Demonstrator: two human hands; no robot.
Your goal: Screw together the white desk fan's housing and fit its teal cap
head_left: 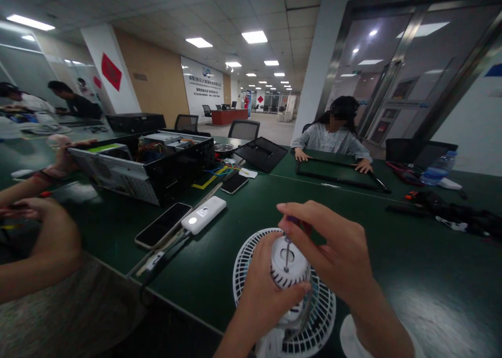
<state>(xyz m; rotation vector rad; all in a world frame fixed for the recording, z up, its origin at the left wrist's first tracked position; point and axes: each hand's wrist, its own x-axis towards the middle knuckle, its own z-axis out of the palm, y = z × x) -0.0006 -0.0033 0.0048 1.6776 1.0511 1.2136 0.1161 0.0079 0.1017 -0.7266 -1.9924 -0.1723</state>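
A small white desk fan lies under my hands, its round white wire grille (319, 316) spreading below them. My left hand (270, 300) wraps the fan's white ribbed motor housing (289, 261) from the lower left. My right hand (329, 248) comes in from the right and pinches a purple-handled screwdriver (287, 250) above the housing. Its thin metal shaft stands in the housing's centre hole. My fingers hide most of the handle, and the lower part of the fan is partly hidden behind my left wrist.
The dark green table (392, 274) holds a white power bank (203, 215), several phones and an open computer case (157, 167). A co-worker's forearms (35, 232) reach in at the left. Across the table, a person's hands rest on a black frame (341, 174).
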